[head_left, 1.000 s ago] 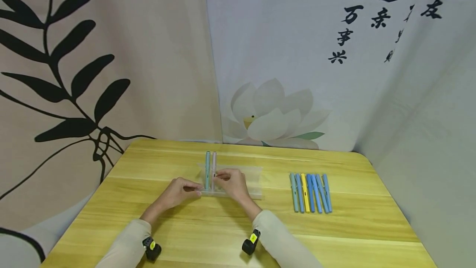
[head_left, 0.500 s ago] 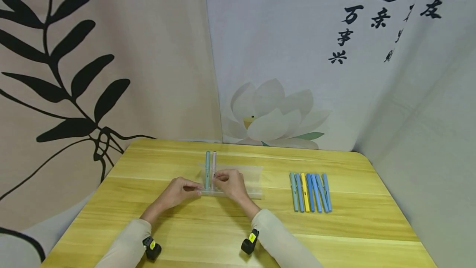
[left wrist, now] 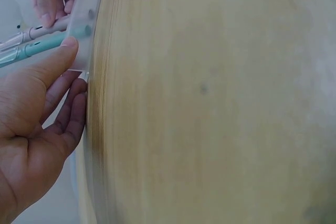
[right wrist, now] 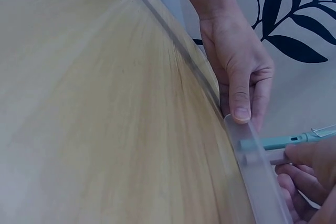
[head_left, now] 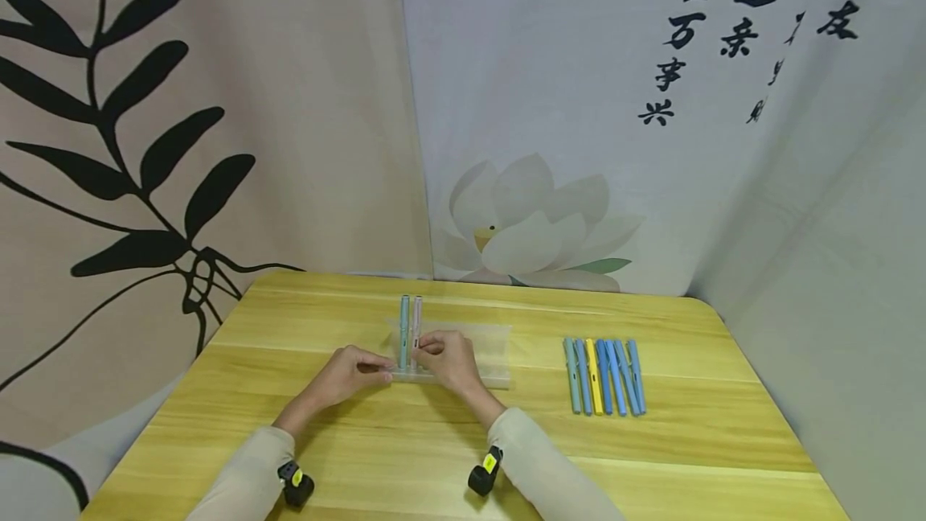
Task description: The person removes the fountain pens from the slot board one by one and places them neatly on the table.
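Note:
A clear plastic holder (head_left: 492, 356) with a low front ledge is on the table in the head view. Standing side by side at its left end are a teal pen (head_left: 403, 332) and a pale pink pen (head_left: 417, 312). My left hand (head_left: 352, 372) pinches the ledge's left corner, thumb on the front face in the left wrist view. With thumb and fingers, my right hand (head_left: 450, 358) pinches the lower part of the pink pen. In the right wrist view both lower pen ends show through the frosted ledge (right wrist: 257, 182).
To the right, several pens lie in a row on the wooden table (head_left: 694, 457): a grey-green pen (head_left: 572, 376), a yellow pen (head_left: 594, 376) and blue pens (head_left: 616, 376). Behind the table hang printed curtains (head_left: 325, 143).
My right wrist has shifted very slightly left. Both hands keep their grips, and the pens and holder stay in place.

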Available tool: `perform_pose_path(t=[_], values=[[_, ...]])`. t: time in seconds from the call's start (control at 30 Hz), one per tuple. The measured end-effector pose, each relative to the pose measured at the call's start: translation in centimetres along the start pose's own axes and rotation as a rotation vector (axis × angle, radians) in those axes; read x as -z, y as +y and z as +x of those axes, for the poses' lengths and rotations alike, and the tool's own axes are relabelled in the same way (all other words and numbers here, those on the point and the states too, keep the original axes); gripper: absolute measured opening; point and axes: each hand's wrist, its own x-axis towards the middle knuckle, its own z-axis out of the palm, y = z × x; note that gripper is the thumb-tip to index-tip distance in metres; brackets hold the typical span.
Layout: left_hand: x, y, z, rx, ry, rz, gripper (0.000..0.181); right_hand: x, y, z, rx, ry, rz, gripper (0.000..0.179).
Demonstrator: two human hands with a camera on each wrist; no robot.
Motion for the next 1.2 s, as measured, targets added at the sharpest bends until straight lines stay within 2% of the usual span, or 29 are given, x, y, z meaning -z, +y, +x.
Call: perform_pose_path(t=[0.17, 0.43, 0.7, 1.2], values=[[-0.1, 0.0, 0.0, -0.001, -0.004, -0.006, 0.032, 0.1, 0.0, 0.1, -0.003, -0.001, 0.0, 0.01], [-0.2, 0.2, 0.1, -0.044, 0.01, -0.002, 0.033, 1.0, -0.7, 0.3, 0.008, 0.023, 0.017, 0.013], [-0.3, 0.1, 0.3, -0.001, 0.007, -0.007, 0.031, 2.7, -1.8, -0.2, 0.007, 0.028, 0.012, 0.018], [0.0, 0.1, -0.2, -0.019, 0.006, 0.014, 0.031, 6.6, -1.8, -1.9, 0.054, 0.051, -0.029, 0.018]])
